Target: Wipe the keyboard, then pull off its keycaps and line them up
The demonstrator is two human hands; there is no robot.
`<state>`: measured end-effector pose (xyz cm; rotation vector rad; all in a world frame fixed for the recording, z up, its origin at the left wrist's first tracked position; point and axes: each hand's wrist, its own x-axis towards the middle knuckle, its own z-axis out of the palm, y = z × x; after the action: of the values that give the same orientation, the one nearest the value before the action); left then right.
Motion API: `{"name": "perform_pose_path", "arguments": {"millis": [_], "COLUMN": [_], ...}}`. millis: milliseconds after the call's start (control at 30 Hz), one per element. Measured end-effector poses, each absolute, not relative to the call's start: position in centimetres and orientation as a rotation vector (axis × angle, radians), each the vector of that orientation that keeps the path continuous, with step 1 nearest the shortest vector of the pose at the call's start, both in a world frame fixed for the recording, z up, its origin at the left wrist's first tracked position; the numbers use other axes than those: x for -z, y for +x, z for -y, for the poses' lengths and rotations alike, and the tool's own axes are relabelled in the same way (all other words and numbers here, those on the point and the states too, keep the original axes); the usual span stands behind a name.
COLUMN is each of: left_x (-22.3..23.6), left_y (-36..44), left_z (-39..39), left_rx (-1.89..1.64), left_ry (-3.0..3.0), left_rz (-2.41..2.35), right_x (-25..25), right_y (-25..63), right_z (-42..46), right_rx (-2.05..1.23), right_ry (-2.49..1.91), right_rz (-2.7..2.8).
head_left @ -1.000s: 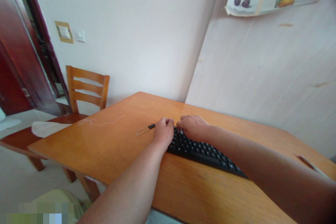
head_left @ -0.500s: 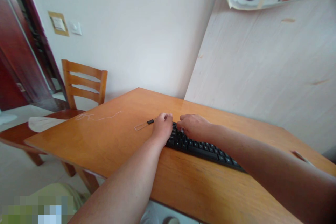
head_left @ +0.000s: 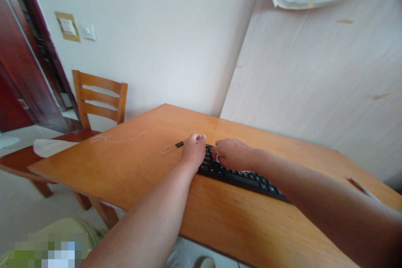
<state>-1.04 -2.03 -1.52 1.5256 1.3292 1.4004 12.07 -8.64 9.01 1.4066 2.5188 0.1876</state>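
A black keyboard (head_left: pixel 245 180) lies on the wooden table, partly covered by my hands and right forearm. My left hand (head_left: pixel 194 150), fingers curled, grips its left end. Over the keys near that end is my right hand (head_left: pixel 234 154), closed in a pinch. A bit of something white shows beneath its fingers, too small and covered to name. Just left of my left hand rests a small black piece with a thin wire loop (head_left: pixel 179 144), which looks like a keycap puller.
A white string (head_left: pixel 125 141) trails over the table (head_left: pixel 150 180) at left. Toward the right edge lies a thin stick-like thing (head_left: pixel 362 187). A wooden chair (head_left: pixel 100 96) stands beyond the left side, and a wall closes off the back.
My right hand has shifted very slightly downward over the keys, still pinched. My left hand keeps its place on the keyboard. The view has tilted a little.
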Motion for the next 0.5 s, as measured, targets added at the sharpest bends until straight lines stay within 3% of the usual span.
{"name": "perform_pose_path", "arguments": {"millis": [500], "left_x": [1.8], "left_y": [-1.0], "left_z": [1.6], "left_rx": [-1.407], "left_ry": [1.521], "left_rz": [-1.333], "right_x": [-8.9], "right_y": [12.5], "right_z": [11.2], "right_rx": [-0.094], "right_ry": [1.496], "right_rz": [-2.535]}}
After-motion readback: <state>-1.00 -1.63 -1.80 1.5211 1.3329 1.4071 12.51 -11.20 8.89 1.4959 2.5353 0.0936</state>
